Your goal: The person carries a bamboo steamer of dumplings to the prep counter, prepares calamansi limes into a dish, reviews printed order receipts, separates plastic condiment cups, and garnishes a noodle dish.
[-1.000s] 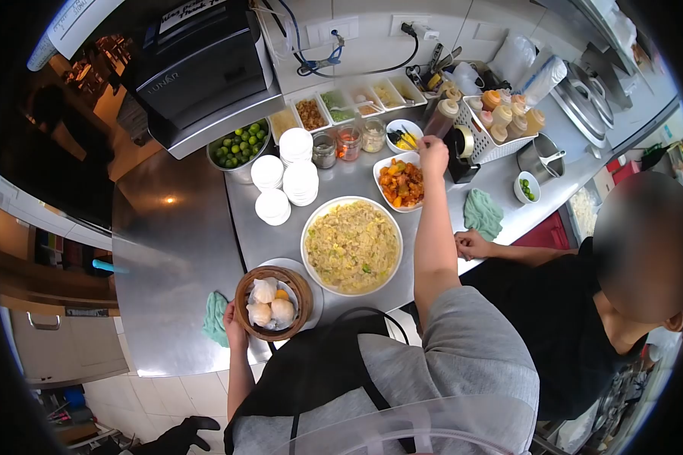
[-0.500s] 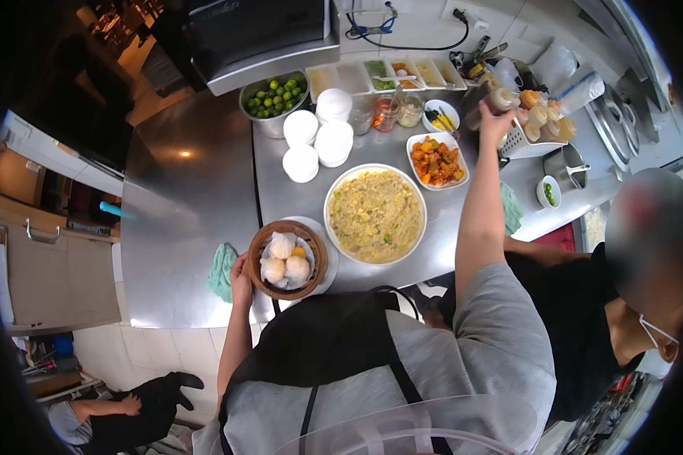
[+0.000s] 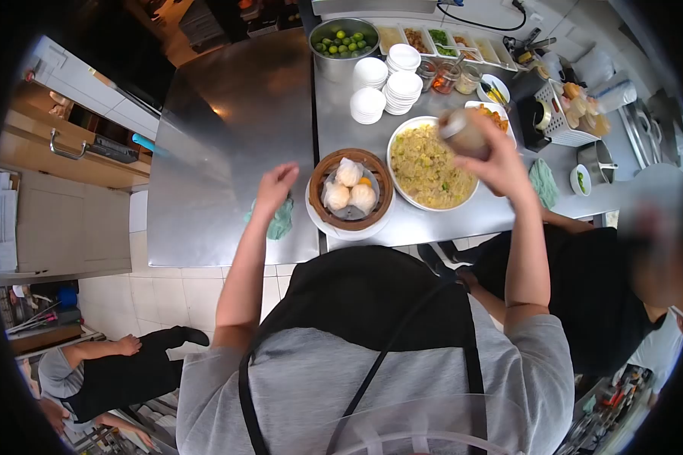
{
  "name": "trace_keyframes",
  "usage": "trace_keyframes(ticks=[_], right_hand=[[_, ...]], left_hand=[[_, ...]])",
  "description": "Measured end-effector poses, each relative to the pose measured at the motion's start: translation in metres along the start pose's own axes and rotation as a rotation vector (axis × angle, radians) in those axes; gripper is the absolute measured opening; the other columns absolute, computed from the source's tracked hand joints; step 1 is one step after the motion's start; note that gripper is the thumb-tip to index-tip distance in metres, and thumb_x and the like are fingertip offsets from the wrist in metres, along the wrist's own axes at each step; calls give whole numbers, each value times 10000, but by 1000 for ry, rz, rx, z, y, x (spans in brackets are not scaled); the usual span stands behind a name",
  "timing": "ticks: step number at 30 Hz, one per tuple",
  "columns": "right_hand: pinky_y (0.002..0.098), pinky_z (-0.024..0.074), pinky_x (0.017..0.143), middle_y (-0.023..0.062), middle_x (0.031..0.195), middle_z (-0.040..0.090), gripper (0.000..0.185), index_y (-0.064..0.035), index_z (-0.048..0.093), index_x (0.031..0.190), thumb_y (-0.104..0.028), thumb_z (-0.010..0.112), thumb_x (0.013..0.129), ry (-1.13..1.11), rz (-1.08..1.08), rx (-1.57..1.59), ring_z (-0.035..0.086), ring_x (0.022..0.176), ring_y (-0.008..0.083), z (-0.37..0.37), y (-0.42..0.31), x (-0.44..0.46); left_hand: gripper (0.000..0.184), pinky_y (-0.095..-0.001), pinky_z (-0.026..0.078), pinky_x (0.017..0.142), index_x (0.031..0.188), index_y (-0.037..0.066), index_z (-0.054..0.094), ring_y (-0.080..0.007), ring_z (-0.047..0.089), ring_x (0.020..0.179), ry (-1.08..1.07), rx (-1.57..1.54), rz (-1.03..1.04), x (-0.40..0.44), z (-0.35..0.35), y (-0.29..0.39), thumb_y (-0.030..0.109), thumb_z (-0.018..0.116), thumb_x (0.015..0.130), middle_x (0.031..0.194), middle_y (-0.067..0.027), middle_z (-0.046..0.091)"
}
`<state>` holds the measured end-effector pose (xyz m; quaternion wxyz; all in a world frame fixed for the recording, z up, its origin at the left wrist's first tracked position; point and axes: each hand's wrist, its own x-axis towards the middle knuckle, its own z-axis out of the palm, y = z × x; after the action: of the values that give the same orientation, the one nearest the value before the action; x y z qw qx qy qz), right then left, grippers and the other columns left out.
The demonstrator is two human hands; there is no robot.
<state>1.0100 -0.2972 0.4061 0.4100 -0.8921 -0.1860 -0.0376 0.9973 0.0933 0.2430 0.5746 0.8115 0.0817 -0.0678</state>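
My right hand (image 3: 497, 161) is wrapped round a brown squeeze bottle (image 3: 463, 135), held tilted above the right edge of a big plate of fried rice (image 3: 432, 167). Left of that plate, a round bamboo steamer (image 3: 381, 168) holds several white dumplings (image 3: 349, 173) and stands on a white plate (image 3: 319, 220). My left hand (image 3: 279, 182) hovers left of the steamer, over a green cloth (image 3: 279, 220), apart from both. Its fingers are bent together, and whether they hold anything is too small to tell. A dish of orange-red food (image 3: 492, 115) is partly hidden behind the bottle.
Stacked white saucers (image 3: 368, 105), a bowl of limes (image 3: 345, 47), jars (image 3: 445, 76) and topping trays (image 3: 442, 42) line the back. A white basket of bottles (image 3: 565, 121) stands right. One person (image 3: 584, 280) is at the right, another (image 3: 121, 368) at lower left.
My right hand has lifted the bottle from beside the basket and brought it left over the rice plate. My left hand has let go of the steamer and moved off it. The view has shifted.
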Motion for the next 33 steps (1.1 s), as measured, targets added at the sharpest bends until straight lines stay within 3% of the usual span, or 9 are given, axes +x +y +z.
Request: trace_keyframes(ticks=[2, 5, 8, 11, 17, 20, 24, 28, 33], right_hand=[[384, 447, 835, 163, 1055, 563, 652, -117, 484, 1184, -163, 733, 583, -175, -167, -278, 550, 972, 319, 29, -17, -4], [372, 457, 777, 110, 926, 579, 633, -134, 505, 1151, -158, 743, 566, -403, -228, -658, 569, 885, 279, 57, -38, -11], [355, 450, 734, 66, 827, 564, 588, -153, 519, 1116, -184, 740, 572, -375, -416, -798, 572, 814, 232, 72, -43, -13], [347, 444, 740, 55, 832, 567, 588, -163, 516, 1121, -181, 737, 577, -288, -351, -873, 571, 813, 226, 73, -46, -3], [361, 445, 771, 71, 884, 582, 575, -169, 523, 1130, -164, 716, 588, -354, -203, -905, 576, 881, 254, 57, -49, -15], [337, 433, 848, 146, 1066, 571, 658, -96, 491, 1189, -127, 720, 573, -355, 3, -259, 551, 961, 321, 51, -38, -27], [336, 430, 846, 167, 1070, 567, 653, -97, 494, 1192, -144, 733, 586, -70, 96, -23, 555, 958, 304, 59, -13, -39], [355, 458, 778, 105, 917, 608, 578, -139, 525, 1119, -220, 729, 584, -265, 28, -570, 588, 876, 267, 73, -19, -45], [382, 465, 749, 109, 878, 602, 555, -174, 531, 1108, -199, 721, 587, -371, -135, -822, 591, 849, 282, 102, -22, -48]], left_hand=[[339, -261, 478, 731, 1052, 26, 598, -123, 595, 825, -18, 132, 122, 11, -8, 26, 290, 534, 849, 905, -89, 631], [366, -273, 506, 677, 1096, 47, 583, -140, 614, 794, -210, 168, 38, 18, -7, 64, 303, 541, 837, 939, -107, 630], [391, -269, 520, 550, 1085, 32, 580, -156, 627, 666, -525, 319, -35, 20, 1, 84, 331, 527, 840, 871, -103, 638], [368, -275, 520, 550, 1049, 3, 585, -155, 623, 607, -601, 484, -15, 16, 9, 97, 288, 529, 825, 775, -109, 641], [298, -294, 521, 545, 936, -39, 609, -187, 621, 527, -503, 608, 86, 23, 20, 88, 171, 512, 748, 654, -144, 618], [277, -300, 520, 532, 880, -58, 608, -200, 626, 536, -489, 500, 93, 27, 18, 85, 163, 519, 740, 670, -161, 619], [218, -245, 486, 476, 855, -11, 602, -120, 576, 544, -465, 298, 87, 37, -21, 110, 158, 492, 770, 667, -49, 598], [214, -205, 465, 487, 859, 15, 597, -92, 570, 530, -326, 291, 100, 45, -68, 139, 189, 492, 795, 660, -30, 598], [186, -177, 456, 473, 820, 27, 592, -73, 564, 510, -277, 329, 82, 45, -85, 143, 186, 497, 808, 647, -20, 598]])
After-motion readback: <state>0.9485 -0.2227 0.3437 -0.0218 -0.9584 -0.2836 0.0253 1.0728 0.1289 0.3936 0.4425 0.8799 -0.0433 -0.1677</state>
